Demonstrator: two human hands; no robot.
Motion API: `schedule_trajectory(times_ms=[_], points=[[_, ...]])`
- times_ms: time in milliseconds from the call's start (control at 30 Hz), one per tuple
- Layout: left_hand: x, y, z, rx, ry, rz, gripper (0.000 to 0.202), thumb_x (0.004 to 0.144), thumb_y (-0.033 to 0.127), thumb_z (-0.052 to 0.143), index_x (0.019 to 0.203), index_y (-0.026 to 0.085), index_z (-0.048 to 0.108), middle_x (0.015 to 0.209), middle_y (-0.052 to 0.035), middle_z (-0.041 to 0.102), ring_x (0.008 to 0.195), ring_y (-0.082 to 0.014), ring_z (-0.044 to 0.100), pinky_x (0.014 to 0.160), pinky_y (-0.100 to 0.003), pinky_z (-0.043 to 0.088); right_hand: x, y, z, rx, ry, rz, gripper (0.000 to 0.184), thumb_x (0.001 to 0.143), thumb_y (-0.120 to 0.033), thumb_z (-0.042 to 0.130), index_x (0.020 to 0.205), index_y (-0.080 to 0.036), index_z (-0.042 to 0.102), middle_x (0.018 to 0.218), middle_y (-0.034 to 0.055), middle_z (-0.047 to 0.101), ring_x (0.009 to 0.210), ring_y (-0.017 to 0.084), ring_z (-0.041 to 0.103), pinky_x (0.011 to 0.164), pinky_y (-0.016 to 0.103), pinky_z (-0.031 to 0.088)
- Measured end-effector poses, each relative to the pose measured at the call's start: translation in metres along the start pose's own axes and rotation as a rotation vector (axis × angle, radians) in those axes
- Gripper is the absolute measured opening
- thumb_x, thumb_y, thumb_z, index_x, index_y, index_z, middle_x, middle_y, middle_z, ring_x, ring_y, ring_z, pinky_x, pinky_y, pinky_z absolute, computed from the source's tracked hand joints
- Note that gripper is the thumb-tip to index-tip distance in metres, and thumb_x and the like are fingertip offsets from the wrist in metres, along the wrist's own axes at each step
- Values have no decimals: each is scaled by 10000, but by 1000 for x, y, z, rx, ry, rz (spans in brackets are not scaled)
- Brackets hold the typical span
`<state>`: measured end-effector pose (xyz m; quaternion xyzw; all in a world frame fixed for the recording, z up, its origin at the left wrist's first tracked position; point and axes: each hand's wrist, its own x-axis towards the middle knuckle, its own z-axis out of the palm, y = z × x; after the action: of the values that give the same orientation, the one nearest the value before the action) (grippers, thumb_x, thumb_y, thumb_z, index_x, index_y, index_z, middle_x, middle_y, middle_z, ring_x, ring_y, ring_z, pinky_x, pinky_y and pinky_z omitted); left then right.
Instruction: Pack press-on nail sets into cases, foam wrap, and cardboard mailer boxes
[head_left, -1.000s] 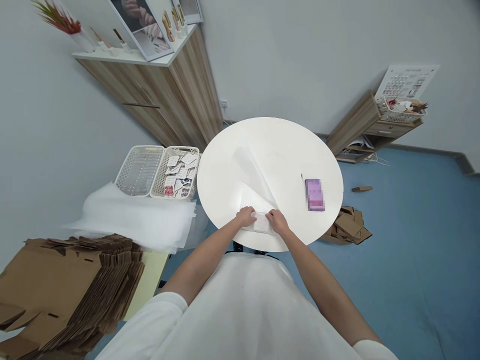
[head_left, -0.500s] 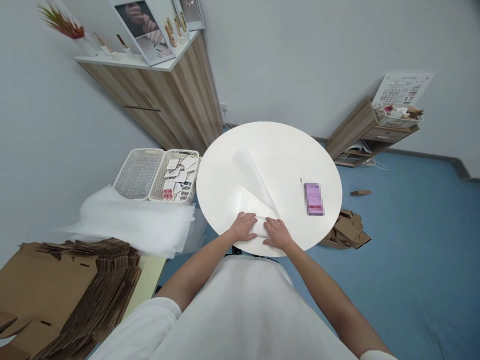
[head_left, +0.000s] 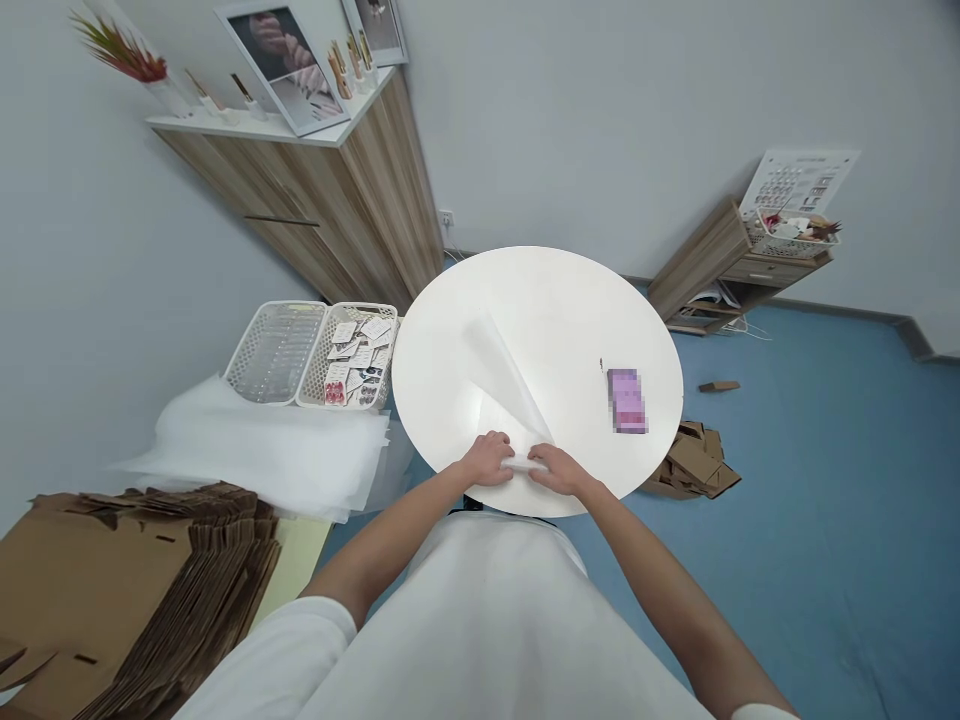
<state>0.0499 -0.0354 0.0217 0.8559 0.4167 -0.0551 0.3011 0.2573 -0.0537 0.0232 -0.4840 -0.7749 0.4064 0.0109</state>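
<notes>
At the near edge of the round white table (head_left: 555, 300), my left hand (head_left: 488, 460) and my right hand (head_left: 556, 468) are closed side by side on a small white wrapped bundle (head_left: 520, 462). A thin white sheet (head_left: 501, 375) trails from the bundle toward the table's middle, one flap lifted. What is inside the bundle is hidden. A purple flat pack (head_left: 625, 399) lies to the right, apart from both hands.
Two white baskets (head_left: 315, 350), one holding small cards, stand left of the table. White foam sheets (head_left: 262, 445) and a stack of flat cardboard boxes (head_left: 142, 580) lie at the near left. Cardboard scraps (head_left: 694, 460) sit on the blue floor.
Both hands have drawn closer together on the bundle, which now shows less between them. The view has shifted slightly.
</notes>
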Motion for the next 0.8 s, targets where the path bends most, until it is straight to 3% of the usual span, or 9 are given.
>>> schedule_trajectory(times_ms=[167,300,433,600,700,800], points=[[15,-11,-10,-98,-18,-191,365,770,389,399,1096,252,487,1079,-40,539,1009,-232,481,832,-379,356,18,8,-12,125,60,115,396,797,-470,388,1001,-185,572,1247,102,426,1176,234,367,941,369,311],[24,-19,-11,-112,68,-324,396,773,387,416,1133,220,421,1111,-50,532,1020,-220,484,820,-352,373,32,19,-12,139,198,246,497,780,-470,416,1196,-199,429,1340,90,302,1230,224,294,949,358,314],[29,-21,-4,22,164,-411,419,724,329,498,1117,204,423,1116,-80,500,1021,-237,468,824,-365,362,39,30,-7,78,366,381,552,749,-387,483,1248,-205,335,1296,105,338,1111,233,434,867,354,386],[25,-21,3,151,269,-335,533,697,262,516,1202,181,364,1243,-112,410,1149,-249,356,916,-378,276,41,40,-3,88,452,371,461,732,-348,502,1163,-213,413,1175,88,437,1005,220,501,812,345,423],[22,-18,4,224,253,-183,600,680,207,496,1253,181,317,1346,-107,299,1237,-254,238,977,-400,177,41,43,0,133,445,289,346,751,-324,472,1080,-215,480,1090,64,500,989,199,505,845,342,412],[20,-13,3,257,209,-38,653,671,254,501,1283,189,280,1391,-96,227,1270,-269,164,994,-433,121,41,42,1,135,428,197,309,770,-296,440,1061,-220,509,1085,53,522,1020,190,487,896,348,382]])
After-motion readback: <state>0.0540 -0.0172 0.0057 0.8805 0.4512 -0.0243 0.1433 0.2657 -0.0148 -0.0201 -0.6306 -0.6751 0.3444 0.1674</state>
